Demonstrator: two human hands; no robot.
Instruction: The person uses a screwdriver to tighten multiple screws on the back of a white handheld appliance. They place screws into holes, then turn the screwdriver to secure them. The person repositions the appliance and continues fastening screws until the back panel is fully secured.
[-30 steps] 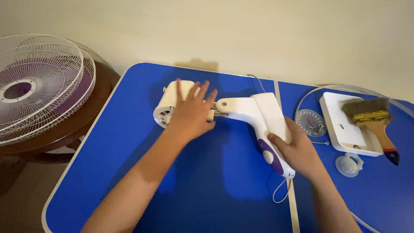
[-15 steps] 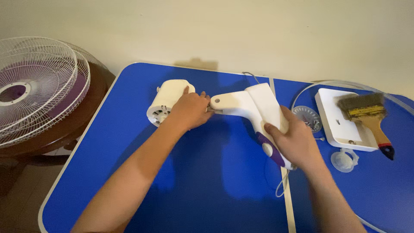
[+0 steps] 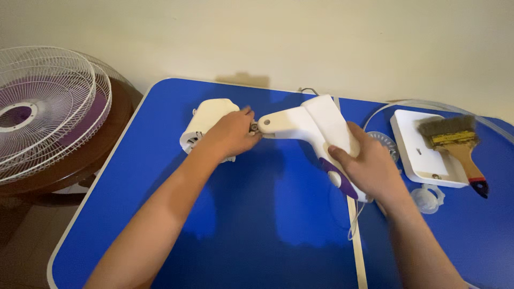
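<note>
A white fan body with a purple strip [image 3: 313, 124] lies on the blue table [image 3: 257, 225]. My right hand [image 3: 369, 168] grips its lower end over the purple part. My left hand [image 3: 231, 134] has its fingertips pinched at the small metal joint on the body's left tip. Under and behind my left hand sits a white motor housing [image 3: 206, 122], lying on its side.
White wire fan guards with a purple blade [image 3: 45, 112] rest on a brown round table at the left. At the right are a white box [image 3: 423, 147] with a paintbrush [image 3: 458, 144] on it, a clear plastic cap [image 3: 427, 198] and a round clear disc [image 3: 384, 142].
My left hand slid off the top of the motor housing and now pinches the joint at the fan body's tip. The body has shifted slightly right with my right hand.
</note>
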